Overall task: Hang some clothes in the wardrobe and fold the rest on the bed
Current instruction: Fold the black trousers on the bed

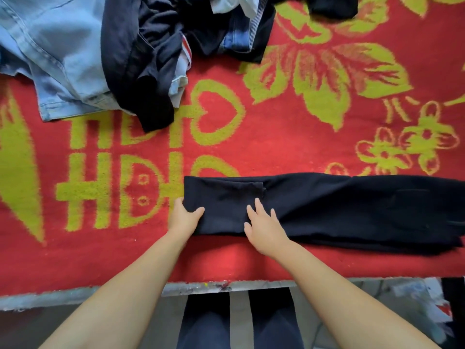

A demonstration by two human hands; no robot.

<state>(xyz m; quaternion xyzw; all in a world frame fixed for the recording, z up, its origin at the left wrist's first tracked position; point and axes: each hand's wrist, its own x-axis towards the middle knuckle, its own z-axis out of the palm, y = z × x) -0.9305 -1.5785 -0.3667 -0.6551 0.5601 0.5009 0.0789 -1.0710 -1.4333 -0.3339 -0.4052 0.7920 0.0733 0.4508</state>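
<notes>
One long, dark navy folded garment (314,210) lies flat across the near edge of the bed's red blanket with yellow-green floral pattern (276,152). The left hand (185,217) pinches its left end, thumb on top; the right hand (264,227) presses it with straight, spread fingers. A pile of unfolded clothes, pale denim and dark fabrics (113,54), lies well apart at the far left.

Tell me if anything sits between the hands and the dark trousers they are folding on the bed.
Nothing visible does. The left hand grips the folded end of the dark trousers, and the right hand lies flat on them with fingers straight. The pile of unfolded clothes lies apart, farther up the red blanket.
</notes>
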